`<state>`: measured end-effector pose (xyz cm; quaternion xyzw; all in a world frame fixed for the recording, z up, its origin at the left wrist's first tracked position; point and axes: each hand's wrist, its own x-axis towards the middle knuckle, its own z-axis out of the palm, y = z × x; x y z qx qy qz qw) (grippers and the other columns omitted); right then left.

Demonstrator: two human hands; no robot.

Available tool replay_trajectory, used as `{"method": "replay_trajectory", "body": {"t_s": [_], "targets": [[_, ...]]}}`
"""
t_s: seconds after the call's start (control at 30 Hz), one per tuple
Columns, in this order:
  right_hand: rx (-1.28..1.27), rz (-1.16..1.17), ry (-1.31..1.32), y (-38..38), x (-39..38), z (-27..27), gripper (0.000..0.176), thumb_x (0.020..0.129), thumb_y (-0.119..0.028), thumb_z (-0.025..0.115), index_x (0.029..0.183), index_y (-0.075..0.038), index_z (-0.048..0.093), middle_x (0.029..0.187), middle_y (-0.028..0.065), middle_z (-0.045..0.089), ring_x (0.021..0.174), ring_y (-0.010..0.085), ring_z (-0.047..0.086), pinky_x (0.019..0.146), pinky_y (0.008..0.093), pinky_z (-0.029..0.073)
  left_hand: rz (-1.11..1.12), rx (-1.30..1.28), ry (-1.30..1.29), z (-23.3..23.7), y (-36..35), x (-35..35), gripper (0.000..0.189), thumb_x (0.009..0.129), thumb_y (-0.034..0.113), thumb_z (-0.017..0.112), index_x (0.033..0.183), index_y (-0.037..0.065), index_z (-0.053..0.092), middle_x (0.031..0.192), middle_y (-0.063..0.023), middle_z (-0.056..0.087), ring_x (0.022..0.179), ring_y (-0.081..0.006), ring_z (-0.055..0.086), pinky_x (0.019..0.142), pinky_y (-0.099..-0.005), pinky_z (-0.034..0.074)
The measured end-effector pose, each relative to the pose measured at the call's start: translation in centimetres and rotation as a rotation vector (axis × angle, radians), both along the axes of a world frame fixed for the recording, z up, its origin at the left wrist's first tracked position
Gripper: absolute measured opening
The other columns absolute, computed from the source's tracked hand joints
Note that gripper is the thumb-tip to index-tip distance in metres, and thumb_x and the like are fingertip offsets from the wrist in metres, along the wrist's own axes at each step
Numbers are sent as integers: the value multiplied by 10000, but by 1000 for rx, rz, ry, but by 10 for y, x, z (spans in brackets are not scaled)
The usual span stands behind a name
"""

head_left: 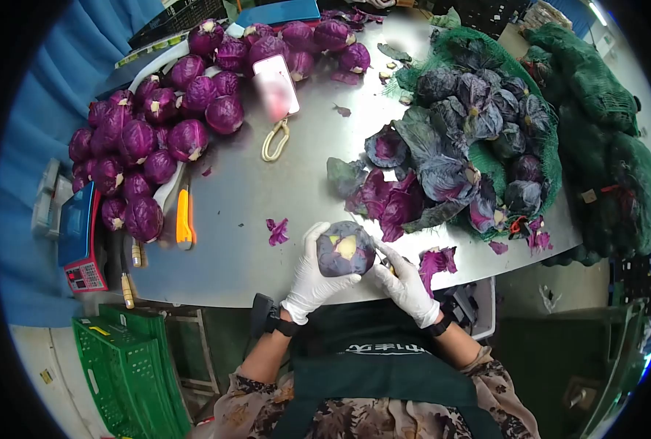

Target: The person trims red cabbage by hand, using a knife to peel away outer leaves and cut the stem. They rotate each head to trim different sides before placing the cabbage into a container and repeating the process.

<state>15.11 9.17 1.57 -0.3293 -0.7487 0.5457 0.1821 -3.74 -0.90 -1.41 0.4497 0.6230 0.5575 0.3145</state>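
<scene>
My left hand (pixel 314 278), in a white glove, wraps round the left side and underside of a red cabbage (pixel 338 265). The cabbage's pale cut stem end faces up towards me. Close against its right side is my gloved right hand (pixel 407 284), fingers closed on what looks like a small knife (pixel 391 268), mostly hidden by the fingers. Loose purple outer leaves (pixel 391 205) lie just beyond the hands. A torn leaf piece (pixel 277 231) sits to the left, and another leaf scrap (pixel 437 265) lies right of my right hand.
Trimmed cabbages (pixel 138 140) are piled at the left. Untrimmed ones spill from a green net bag (pixel 548 157) at the right. A phone (pixel 276 84) with a strap, an orange cutter (pixel 185 219) and a blue-topped scale (pixel 77 227) share the metal table (pixel 245 197). Green crates (pixel 124 373) stand below.
</scene>
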Motion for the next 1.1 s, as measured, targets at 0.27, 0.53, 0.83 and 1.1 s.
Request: {"method": "replay_trajectory", "body": {"t_s": [0.27,0.53,0.83,1.1], "targets": [[298,211,-179,13,1,41,579,931,-228,594,1449,-105,367,752,140,610,670,306,620,624,390,483,79,-153,-80,26,-5,10,943,654,222,863,1399,52,310,1285,-148,468,1200,-247,494,1021,-364,421],[-15,166,-120,26,-6,42,525,932,-289,634,1384,-76,470,999,183,679,874,221,680,796,315,515,-101,-161,199,32,0,1,942,643,296,849,1401,69,339,1401,-159,434,1287,-268,470,1045,-368,407],[153,68,-111,-4,7,27,391,910,-157,661,1252,-22,529,994,157,665,923,196,651,813,310,500,-36,-47,-202,27,-10,13,924,742,188,819,1459,41,255,1397,-153,367,1305,-240,397,1085,-379,359],[227,224,-163,13,13,42,500,980,-251,522,1425,-67,385,854,183,645,786,333,655,690,387,512,17,-53,68,16,-9,14,1010,640,183,891,1437,49,286,1361,-144,421,1253,-247,466,1058,-362,397]]}}
